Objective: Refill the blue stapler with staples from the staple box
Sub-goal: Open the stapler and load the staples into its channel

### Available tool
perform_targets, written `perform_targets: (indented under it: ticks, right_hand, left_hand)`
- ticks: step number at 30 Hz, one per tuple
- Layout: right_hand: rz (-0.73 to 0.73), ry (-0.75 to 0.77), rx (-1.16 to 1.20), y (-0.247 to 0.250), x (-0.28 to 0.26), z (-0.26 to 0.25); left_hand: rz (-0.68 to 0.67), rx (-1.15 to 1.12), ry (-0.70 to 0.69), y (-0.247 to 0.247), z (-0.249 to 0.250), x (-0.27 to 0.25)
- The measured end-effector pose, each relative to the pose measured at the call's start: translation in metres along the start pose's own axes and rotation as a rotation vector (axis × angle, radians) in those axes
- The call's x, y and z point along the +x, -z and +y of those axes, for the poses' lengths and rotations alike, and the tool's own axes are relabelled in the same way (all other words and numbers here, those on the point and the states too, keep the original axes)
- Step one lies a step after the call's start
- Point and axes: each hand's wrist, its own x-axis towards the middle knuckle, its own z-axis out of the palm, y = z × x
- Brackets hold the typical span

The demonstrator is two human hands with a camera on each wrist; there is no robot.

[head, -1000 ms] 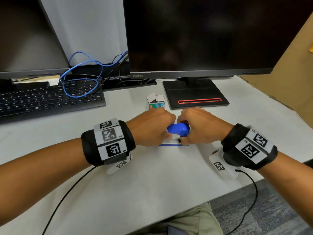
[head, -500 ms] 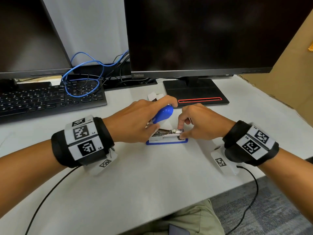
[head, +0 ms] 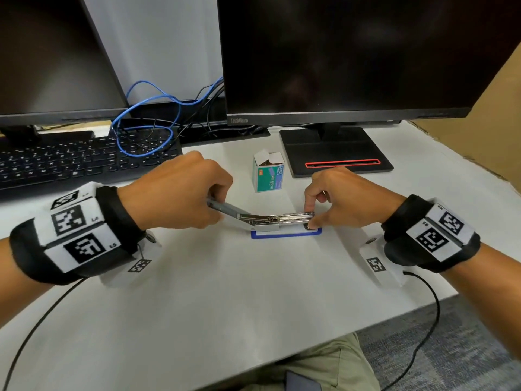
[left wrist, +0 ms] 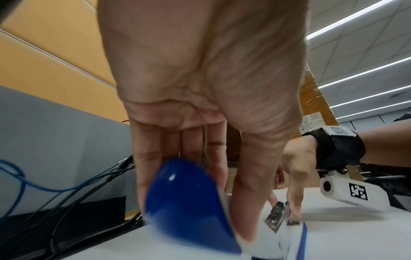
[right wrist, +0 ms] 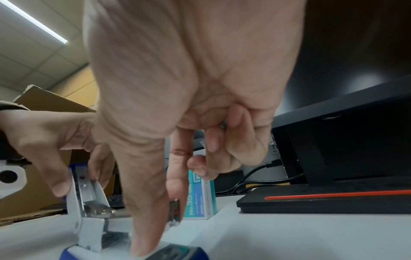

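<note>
On the desk (head: 225, 306), near its middle, the blue stapler (head: 284, 225) lay open. The left hand (head: 180, 193) gripped the swung-back cover; the right hand (head: 335, 201) pinched the magazine's front end between thumb and forefinger. Behind stood the staple box (head: 269, 176), flaps open. A slackened left grip could probably let the cover snap back onto the right fingers.

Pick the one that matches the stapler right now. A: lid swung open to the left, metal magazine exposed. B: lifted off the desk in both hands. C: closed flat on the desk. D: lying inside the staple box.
A: the left hand holds the lid folded back while the stapler's metal magazine lies exposed over its base on the desk.
</note>
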Motion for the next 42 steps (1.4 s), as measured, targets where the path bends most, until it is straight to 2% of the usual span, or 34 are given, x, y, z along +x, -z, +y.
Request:
perform_targets:
  ticks: [4, 10, 13, 18, 21, 24, 29, 38, 42]
  right_hand:
    - [-0.012, -0.009, 0.002, -0.001, 0.001, 0.0]
    - [-0.031, -0.003, -0.005, -0.002, 0.002, 0.001]
    - [-0.027, -0.002, 0.0, -0.001, 0.003, 0.001]
    - [-0.022, -0.028, -0.002, 0.001, -0.001, 0.003]
    - [-0.042, -0.073, 0.115, 0.001, -0.004, 0.001]
    - [-0.05, -0.091, 0.259, 0.0, -0.005, -0.001]
    - [-0.077, -0.058, 0.29, -0.003, -0.005, -0.003]
    - [0.139, 0.032, 0.3, -0.009, 0.004, -0.004]
    - [0.152, 0.083, 0.268, -0.008, 0.003, -0.009]
  left_hand:
    - [-0.117, 0.118, 0.044, -0.007, -0.002, 0.006]
    - [-0.259, 0.18, 0.067, -0.019, 0.002, 0.011]
    - [-0.301, 0.177, 0.03, -0.025, 0.007, 0.016]
    - [-0.166, -0.043, -0.16, -0.031, 0.029, 0.025]
    - [-0.177, -0.012, -0.204, -0.043, 0.036, 0.028]
    - [-0.182, 0.009, -0.201, -0.047, 0.035, 0.029]
    - [-0.141, -0.07, -0.117, -0.047, 0.04, 0.03]
    - [-0.156, -0.146, -0.045, -0.048, 0.04, 0.032]
    - [-0.152, -0.158, -0.029, -0.049, 0.038, 0.033]
